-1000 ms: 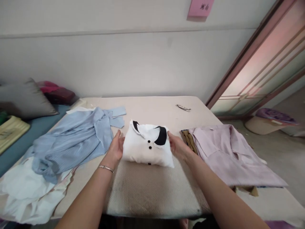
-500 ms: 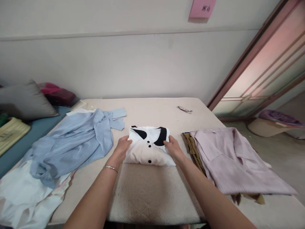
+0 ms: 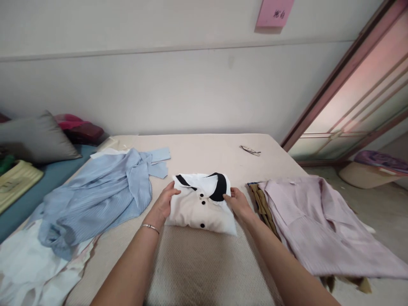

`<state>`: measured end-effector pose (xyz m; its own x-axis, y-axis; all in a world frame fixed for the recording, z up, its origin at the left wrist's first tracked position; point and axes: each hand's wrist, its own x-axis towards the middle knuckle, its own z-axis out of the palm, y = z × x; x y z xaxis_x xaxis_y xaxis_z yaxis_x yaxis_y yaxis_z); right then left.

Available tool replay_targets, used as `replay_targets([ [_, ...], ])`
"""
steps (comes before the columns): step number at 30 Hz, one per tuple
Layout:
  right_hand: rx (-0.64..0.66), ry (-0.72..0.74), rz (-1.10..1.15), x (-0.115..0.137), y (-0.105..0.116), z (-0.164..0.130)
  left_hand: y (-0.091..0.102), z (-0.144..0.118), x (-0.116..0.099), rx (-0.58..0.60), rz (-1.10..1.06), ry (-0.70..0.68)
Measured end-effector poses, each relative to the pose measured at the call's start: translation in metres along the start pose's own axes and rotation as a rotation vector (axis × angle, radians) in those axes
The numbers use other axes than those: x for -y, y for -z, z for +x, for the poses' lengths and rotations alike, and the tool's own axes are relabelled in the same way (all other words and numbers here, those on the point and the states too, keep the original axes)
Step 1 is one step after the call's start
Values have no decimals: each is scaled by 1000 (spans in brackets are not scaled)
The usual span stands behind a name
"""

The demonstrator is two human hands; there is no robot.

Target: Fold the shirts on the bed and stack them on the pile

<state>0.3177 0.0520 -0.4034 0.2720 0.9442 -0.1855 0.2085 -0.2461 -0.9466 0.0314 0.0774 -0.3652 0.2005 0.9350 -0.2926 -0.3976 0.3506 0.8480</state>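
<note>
1. I see my left hand [image 3: 165,203] gripping the left edge of the folded white shirt [image 3: 200,206], fingers curled over its top by the black collar [image 3: 219,187]
2. My right hand [image 3: 239,203] grips the shirt's right edge, fingertips touching the collar
3. The shirt lies at the centre of the table [image 3: 204,267], buttons facing up, straight ahead at 12 o'clock from me
4. A silver bracelet [image 3: 149,228] circles my left wrist
5. A crumpled blue shirt [image 3: 98,195] lies at 9 o'clock of the white one, partly over a white garment [image 3: 28,267]
6. A pale lilac shirt [image 3: 318,225] spreads at 3 o'clock, on top of a tan garment [image 3: 261,202]
7. A small dark item [image 3: 250,149] sits near the table's far edge at 1 o'clock; I cannot tell what it is
</note>
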Motion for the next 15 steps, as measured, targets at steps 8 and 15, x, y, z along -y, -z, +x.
replay_targets([
  [8,-55,107,-425,2,-2,-1,10,10,8,-91,110,-68],
  [15,-14,110,-375,4,-1,-1,2,32,-1,-191,-43,49],
])
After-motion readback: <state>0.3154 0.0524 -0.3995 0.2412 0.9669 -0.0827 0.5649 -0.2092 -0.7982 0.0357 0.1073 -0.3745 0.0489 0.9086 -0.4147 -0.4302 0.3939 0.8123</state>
